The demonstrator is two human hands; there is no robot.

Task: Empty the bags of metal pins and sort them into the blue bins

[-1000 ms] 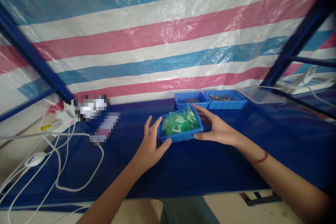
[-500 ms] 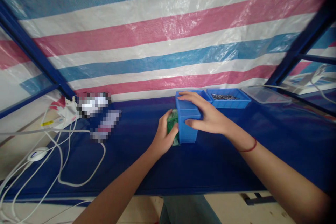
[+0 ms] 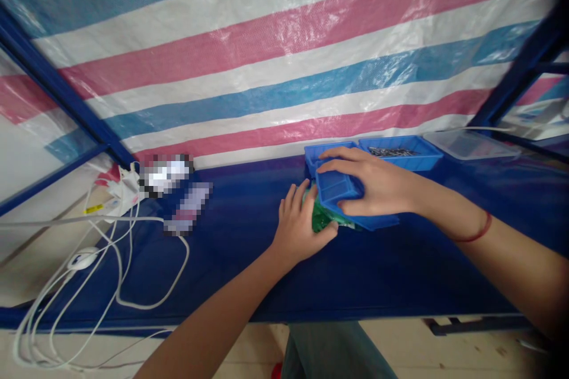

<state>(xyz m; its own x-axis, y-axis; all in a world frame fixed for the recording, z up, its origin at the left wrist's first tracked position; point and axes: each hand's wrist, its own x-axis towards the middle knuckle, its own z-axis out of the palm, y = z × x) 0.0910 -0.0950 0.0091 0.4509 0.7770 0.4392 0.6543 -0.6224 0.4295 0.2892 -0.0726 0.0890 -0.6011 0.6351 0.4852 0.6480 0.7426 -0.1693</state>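
Note:
My right hand [image 3: 377, 183] grips a small blue plastic bin [image 3: 335, 188] from above, fingers over its far side and thumb on the near side. The bin is tilted over a heap of shiny green pieces [image 3: 320, 218], partly hidden beneath it; their exact kind I cannot make out. Against the left side of the green pieces lies my left hand [image 3: 296, 225], fingers spread and thumb stretched to the right. Behind stands another blue bin [image 3: 313, 153], its contents mostly hidden. To its right, a blue bin [image 3: 427, 154] holds small metal parts [image 3: 391, 152].
A clear plastic lid [image 3: 471, 145] lies at the back right of the blue table [image 3: 249, 213]. White cables [image 3: 120, 284] and a power strip [image 3: 120, 198] crowd the left side, near two blurred-out items. A striped plastic sheet [image 3: 267, 89] hangs behind.
The bin has tipped from upright on its side to a slant over the green pieces. My left hand has spread its fingers and moved slightly right. The view has shifted a little.

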